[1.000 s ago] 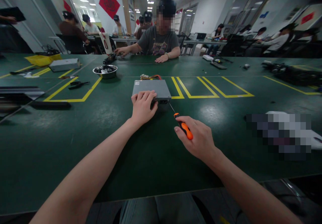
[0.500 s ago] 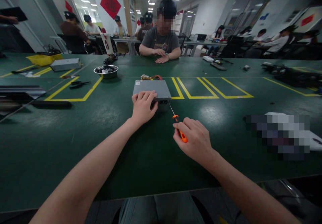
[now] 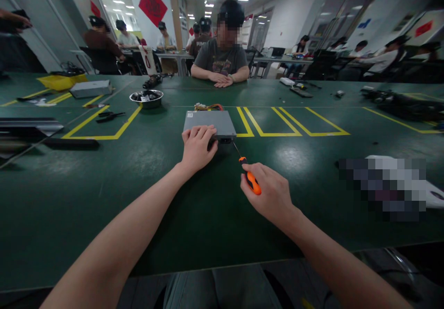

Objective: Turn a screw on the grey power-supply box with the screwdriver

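A flat grey metal box (image 3: pixel 210 120) with coloured wires at its far end lies on the green table (image 3: pixel 104 193). My left hand (image 3: pixel 196 148) rests on the box's near edge, fingers curled over it and pressing it down. My right hand (image 3: pixel 272 193) is closed round an orange-and-black screwdriver (image 3: pixel 249 177). Its thin shaft points up-left, with the tip close to the box's near right corner.
A metal bowl (image 3: pixel 146 98) of small parts and black pliers (image 3: pixel 108 115) sit at the left inside yellow floor-tape lines. Another grey box (image 3: pixel 90 88) lies further left. A person (image 3: pixel 221 54) sits opposite with hands on the table. A blurred white item (image 3: pixel 388 184) lies at right.
My right hand has turned the screwdriver in its grip and kept its tip near the box corner. The person opposite has drawn both hands together. My left hand has stayed put.
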`<state>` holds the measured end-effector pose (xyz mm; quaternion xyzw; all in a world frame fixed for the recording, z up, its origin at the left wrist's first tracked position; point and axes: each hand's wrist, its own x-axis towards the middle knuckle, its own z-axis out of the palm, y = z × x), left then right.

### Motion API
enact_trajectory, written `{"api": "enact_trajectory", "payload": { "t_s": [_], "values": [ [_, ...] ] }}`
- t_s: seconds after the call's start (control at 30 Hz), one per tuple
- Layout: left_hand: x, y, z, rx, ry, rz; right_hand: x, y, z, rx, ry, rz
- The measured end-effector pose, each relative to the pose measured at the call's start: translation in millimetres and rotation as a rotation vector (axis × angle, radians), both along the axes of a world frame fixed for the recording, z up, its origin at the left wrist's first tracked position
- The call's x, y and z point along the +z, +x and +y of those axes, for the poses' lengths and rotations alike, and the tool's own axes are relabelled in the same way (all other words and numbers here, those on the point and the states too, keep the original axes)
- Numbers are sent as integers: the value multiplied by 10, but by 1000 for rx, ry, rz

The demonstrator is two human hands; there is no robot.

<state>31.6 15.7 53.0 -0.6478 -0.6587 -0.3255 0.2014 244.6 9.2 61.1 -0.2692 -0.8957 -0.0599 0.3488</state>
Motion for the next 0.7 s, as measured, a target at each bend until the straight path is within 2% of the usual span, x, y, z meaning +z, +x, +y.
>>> {"api": "enact_trajectory", "payload": {
  "t_s": [0.17, 0.37, 0.47, 0.7],
  "values": [
    [-2, 0, 2, 4, -12, -6, 24, 4, -8, 12, -25, -45],
    [-10, -6, 9, -1, -9, -8, 62, -1, -23, 19, -172, 8],
    [-9, -9, 7, -3, -9, -5, 56, 0, -11, -25, -250, 83],
    [-4, -9, 5, 1, -4, 9, 32, 7, -32, 18, -72, 25]
  ]
}}
